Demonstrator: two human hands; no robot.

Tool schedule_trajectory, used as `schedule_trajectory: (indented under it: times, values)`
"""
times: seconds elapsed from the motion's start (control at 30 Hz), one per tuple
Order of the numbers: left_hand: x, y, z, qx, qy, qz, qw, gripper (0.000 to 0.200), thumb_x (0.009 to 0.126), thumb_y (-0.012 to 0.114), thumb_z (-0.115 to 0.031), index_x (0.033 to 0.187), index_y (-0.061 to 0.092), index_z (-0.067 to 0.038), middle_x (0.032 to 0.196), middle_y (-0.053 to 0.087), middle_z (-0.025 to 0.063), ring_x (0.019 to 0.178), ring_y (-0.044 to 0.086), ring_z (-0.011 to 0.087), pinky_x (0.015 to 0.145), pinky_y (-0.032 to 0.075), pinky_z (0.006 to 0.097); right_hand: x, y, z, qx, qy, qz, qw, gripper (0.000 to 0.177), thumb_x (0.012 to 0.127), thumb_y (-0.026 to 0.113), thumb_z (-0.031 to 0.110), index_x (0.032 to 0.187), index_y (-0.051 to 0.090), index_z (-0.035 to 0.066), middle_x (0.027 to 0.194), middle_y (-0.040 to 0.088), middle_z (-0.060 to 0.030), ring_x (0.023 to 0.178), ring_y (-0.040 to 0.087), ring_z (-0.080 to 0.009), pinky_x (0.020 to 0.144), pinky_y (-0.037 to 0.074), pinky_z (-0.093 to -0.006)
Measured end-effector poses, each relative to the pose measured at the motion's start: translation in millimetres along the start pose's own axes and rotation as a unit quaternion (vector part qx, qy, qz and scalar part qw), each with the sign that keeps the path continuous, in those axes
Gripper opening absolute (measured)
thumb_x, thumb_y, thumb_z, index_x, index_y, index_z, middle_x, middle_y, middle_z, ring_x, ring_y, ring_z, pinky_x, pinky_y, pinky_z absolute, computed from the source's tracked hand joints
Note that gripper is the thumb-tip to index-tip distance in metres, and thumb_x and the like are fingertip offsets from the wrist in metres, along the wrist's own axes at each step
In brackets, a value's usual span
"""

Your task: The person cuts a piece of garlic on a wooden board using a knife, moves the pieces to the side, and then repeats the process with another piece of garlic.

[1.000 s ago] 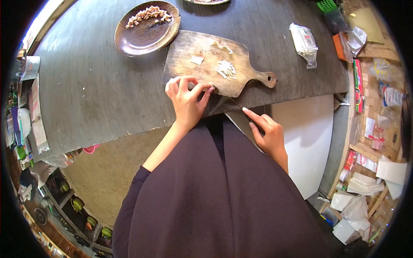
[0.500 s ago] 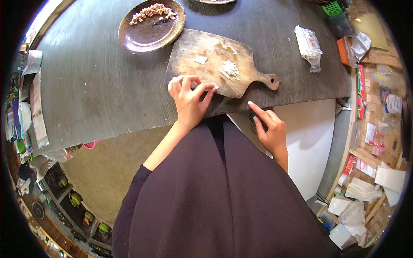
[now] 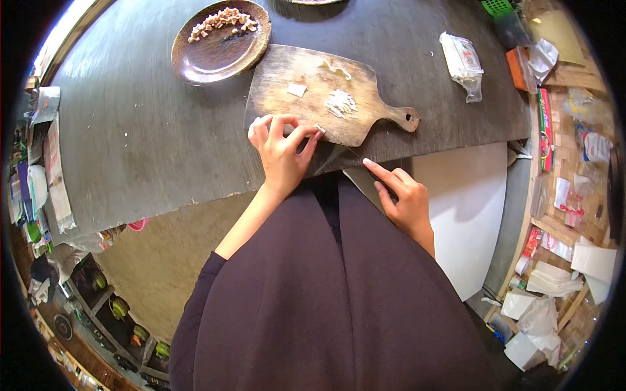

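Observation:
My left hand (image 3: 282, 153) is at the near left edge of the wooden cutting board (image 3: 274, 81), thumb and fingertips closed on a small white piece (image 3: 319, 129). What the piece is made of, I cannot make out. Just off the board's near edge, my right hand (image 3: 405, 199) grips a knife (image 3: 355, 154), its index finger stretched along the top. The blade shows nearly edge-on as a thin dark line, and the fingers hide most of the handle. On the board lie a flat white square (image 3: 297, 90), a small heap of white slivers (image 3: 340, 103) and a pale curled strip (image 3: 336, 69).
A brown glazed plate (image 3: 208, 70) with small pinkish-brown chunks stands at the board's far left. Toward the right of the dark table (image 3: 150, 150) lies a white plastic packet (image 3: 462, 65). Shelves with bags and papers line the right side; a white panel (image 3: 460, 215) sits below the table's edge.
My right hand has shifted slightly left, and the knife blade now appears as a thin line pointing at the board. The left hand keeps its pinch. The whole view has shifted a little.

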State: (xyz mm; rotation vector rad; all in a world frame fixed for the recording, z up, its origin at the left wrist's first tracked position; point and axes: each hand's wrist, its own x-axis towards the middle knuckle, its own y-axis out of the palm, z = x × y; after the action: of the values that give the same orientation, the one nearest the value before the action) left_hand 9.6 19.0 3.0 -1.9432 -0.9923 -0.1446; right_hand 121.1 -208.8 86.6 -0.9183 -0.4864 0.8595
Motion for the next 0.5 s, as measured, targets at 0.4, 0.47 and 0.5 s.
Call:
schedule_trajectory:
  times: [0.4,0.47,0.5]
  values:
    - [0.0,-0.5,0.4,0.001,-0.003,0.006,1.0,0.014,0.079,0.087,-0.025,0.089,0.077,-0.024,0.105,0.061,-0.0016,0.116,0.05,0.0303,0.104,0.032,0.0522,4.3,2.9,-0.2,-0.01,-0.005,0.009,1.0,0.05,0.093,0.073,0.014,0.139,0.071,0.034,0.077,0.06,-0.0049,0.058,0.059,-0.0233,0.055,0.05,-0.0373]
    - [-1.0,0.4,1.3,0.0,-0.003,0.006,1.0,0.014,0.078,0.087,-0.024,0.089,0.077,-0.024,0.105,0.061,-0.0015,0.116,0.05,0.0304,0.104,0.032,0.0523,8.4,4.5,4.2,-0.01,0.012,0.037,0.999,0.055,0.09,0.073,0.006,0.141,0.07,0.027,0.081,0.062,-0.0071,0.065,0.059,-0.0251,0.061,0.05,-0.0374]
    - [-1.1,0.8,1.7,0.0,-0.003,0.004,1.0,0.014,0.078,0.087,-0.024,0.089,0.077,-0.024,0.105,0.061,-0.0015,0.116,0.05,0.0305,0.104,0.033,0.0523,8.4,6.7,3.8,-0.01,0.013,0.037,0.999,0.055,0.09,0.073,0.006,0.141,0.07,0.027,0.081,0.062,-0.0071,0.065,0.059,-0.0251,0.061,0.05,-0.0374]
